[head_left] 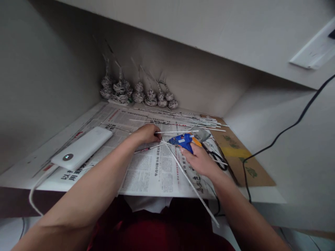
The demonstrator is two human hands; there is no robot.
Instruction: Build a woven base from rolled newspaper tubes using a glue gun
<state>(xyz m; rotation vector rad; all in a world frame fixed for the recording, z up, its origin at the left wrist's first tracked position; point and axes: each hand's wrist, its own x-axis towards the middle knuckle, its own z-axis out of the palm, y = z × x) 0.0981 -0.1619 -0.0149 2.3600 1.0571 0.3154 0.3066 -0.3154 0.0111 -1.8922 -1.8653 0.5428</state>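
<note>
In the head view, my right hand is wrapped round the handle of a blue glue gun. The gun's tip points left, at the spot where several thin rolled-paper sticks cross. My left hand is closed at that crossing, its fingers pinching a white paper stick that sticks out to the right. One long stick slants toward me past the table's front edge. Whether the nozzle touches the sticks I cannot tell. Newspaper lies beneath both hands.
A white power bank with a cable lies at left. Several gourd-shaped woven paper pieces stand along the back wall. Loose paper sticks lie behind my hands. Cardboard and black-handled scissors are at right. A black cord hangs there.
</note>
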